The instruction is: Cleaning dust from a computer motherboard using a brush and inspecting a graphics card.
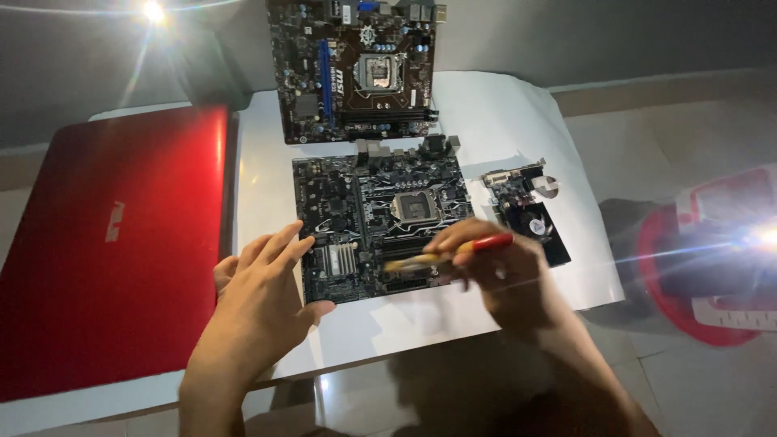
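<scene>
1. Right hand [494, 271] has its grip closed on a screwdriver [453, 252] (red and yellow handle, a bit motion-blurred). It's held nearly flat over the lower right part of the near board [380, 218], and I can't tell if the tip actually touches anything.

2. Left hand [263, 283] holds nothing. Fingers are spread and loose, fingertips right at the board's left edge by the small heatsink [340, 259], thumb tucked under near the corner.

3. The near board lies flat on a white sheet [502, 121] on the bench, CPU socket [414, 208] open in the middle. A second board [356, 69] sits just behind it, almost touching.

4. A small graphics card [530, 210] lies just to the right of the near board, close to the right hand. A closed red laptop [113, 243] is on the left, and a red stool [704, 267] on the right is off the bench.

5. What could go wrong, I reckon: the socket is uncovered and the driver hovers close by, so one slip could bend pins or scratch traces. The glare from the lamps makes small parts hard to see too. The board rests on slick paper and could slide if that left hand isn't pressing.
</scene>
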